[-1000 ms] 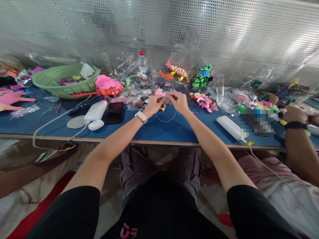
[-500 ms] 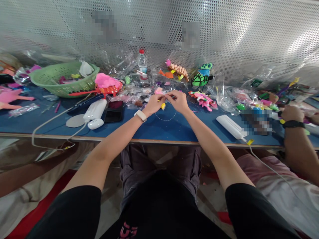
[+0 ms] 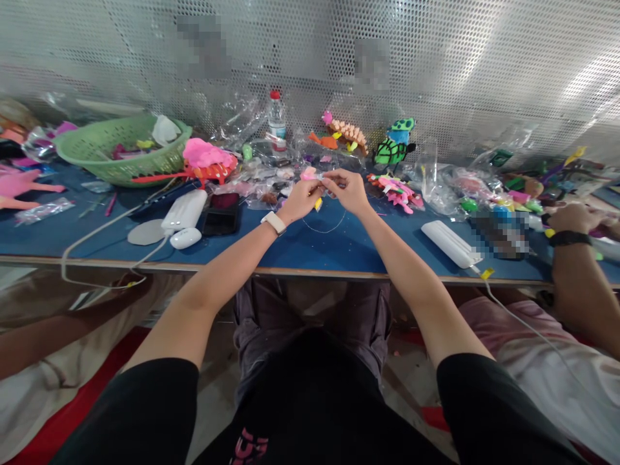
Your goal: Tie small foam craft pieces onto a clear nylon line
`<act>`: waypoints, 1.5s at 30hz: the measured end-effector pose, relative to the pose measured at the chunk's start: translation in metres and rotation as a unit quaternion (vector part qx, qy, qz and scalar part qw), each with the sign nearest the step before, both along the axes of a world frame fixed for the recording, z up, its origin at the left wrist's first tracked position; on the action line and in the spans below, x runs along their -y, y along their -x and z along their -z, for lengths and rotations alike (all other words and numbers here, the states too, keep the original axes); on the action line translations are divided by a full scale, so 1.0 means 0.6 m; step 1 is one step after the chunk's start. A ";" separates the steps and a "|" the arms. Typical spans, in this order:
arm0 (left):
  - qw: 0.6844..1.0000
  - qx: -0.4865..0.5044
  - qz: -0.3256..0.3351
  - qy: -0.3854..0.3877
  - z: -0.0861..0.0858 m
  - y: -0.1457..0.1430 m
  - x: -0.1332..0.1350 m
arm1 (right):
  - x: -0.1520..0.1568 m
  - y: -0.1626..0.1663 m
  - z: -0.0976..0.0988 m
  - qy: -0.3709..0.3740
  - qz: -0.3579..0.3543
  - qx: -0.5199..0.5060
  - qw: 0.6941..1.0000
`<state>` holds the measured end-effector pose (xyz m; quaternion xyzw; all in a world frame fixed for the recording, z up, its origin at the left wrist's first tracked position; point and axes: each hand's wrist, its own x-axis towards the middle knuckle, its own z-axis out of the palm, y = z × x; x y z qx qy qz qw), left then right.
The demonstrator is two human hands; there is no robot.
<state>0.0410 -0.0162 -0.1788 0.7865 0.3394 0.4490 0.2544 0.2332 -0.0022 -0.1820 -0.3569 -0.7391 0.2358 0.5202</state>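
Observation:
My left hand (image 3: 304, 199), with a pale band (image 3: 274, 223) on its wrist, is closed in a pinch above the blue tabletop. Close against its fingertips, my right hand (image 3: 351, 192) pinches too. A thin pale thread (image 3: 323, 231) hangs in a loop below and between both hands, its ends running up into the fingers. What else the fingertips hold is too small to make out. Just beyond the left fingers is a light pink piece (image 3: 308, 174). A small yellow piece (image 3: 318, 204) shows beneath the hands.
At left stand a green basket (image 3: 121, 173), a pink-and-red toy figure (image 3: 210, 161), a white power bank (image 3: 185, 212) and a dark phone (image 3: 221, 215). A bottle (image 3: 277, 123) stands behind. Colourful toys (image 3: 391, 150) and another white power bank (image 3: 450, 243) lie right, near a co-worker's hand (image 3: 572, 218).
My hands stay together, with the right fingers shifted slightly up. The right side of the thread loop has moved a little to the right.

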 end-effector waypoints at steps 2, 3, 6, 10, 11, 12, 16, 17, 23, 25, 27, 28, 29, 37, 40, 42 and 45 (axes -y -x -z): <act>1.000 0.002 0.017 -0.018 0.004 0.002 -0.003 | 0.002 0.000 -0.004 -0.009 0.004 -0.009 1.000; 0.999 0.002 0.022 -0.028 0.007 0.002 -0.005 | 0.004 0.000 -0.005 -0.013 0.007 -0.016 1.000; 0.998 -0.010 0.008 -0.061 0.015 0.004 -0.013 | 0.008 0.003 -0.009 -0.011 0.007 -0.033 0.999; 0.993 -0.031 -0.030 -0.106 0.026 0.003 -0.023 | 0.011 0.008 -0.010 0.012 0.008 -0.041 0.999; 0.993 -0.032 -0.036 -0.112 0.027 0.003 -0.024 | 0.011 0.008 -0.010 0.014 0.009 -0.046 0.999; 0.992 -0.032 -0.041 -0.114 0.028 0.002 -0.024 | 0.012 0.009 -0.010 0.013 0.010 -0.050 0.999; 0.992 -0.035 -0.053 -0.107 0.027 0.002 -0.017 | 0.013 0.010 -0.010 0.002 0.021 -0.051 0.998; 0.992 -0.039 -0.059 -0.108 0.025 0.003 -0.014 | 0.013 0.011 -0.010 0.000 0.023 -0.050 0.999; 0.980 -0.059 -0.102 -0.161 0.019 0.010 -0.008 | 0.007 0.015 -0.005 0.007 0.010 -0.075 0.997; 0.976 -0.053 -0.112 -0.179 0.018 0.011 -0.009 | 0.003 0.015 -0.003 0.012 0.000 -0.098 0.995; 0.974 -0.049 -0.116 -0.186 0.017 0.011 -0.009 | -0.001 0.015 -0.002 0.026 -0.010 -0.108 0.994; 0.974 -0.048 -0.117 -0.187 0.017 0.011 -0.008 | -0.003 0.014 -0.001 0.037 -0.014 -0.106 0.994; 0.974 -0.047 -0.117 -0.187 0.017 0.010 -0.007 | -0.003 0.013 -0.001 0.047 -0.016 -0.101 0.994; 0.975 -0.035 -0.110 -0.189 0.013 0.008 -0.003 | -0.002 0.010 -0.002 0.027 -0.020 -0.093 0.995; 0.974 -0.029 -0.110 -0.196 0.012 0.009 -0.004 | 0.000 0.014 -0.002 0.023 -0.023 -0.087 0.996; 0.974 -0.025 -0.108 -0.199 0.012 0.009 -0.004 | 0.001 0.016 -0.001 0.027 -0.018 -0.084 0.996; 0.972 -0.027 -0.109 -0.205 0.011 0.010 -0.005 | 0.000 0.018 0.001 0.025 -0.014 -0.076 0.997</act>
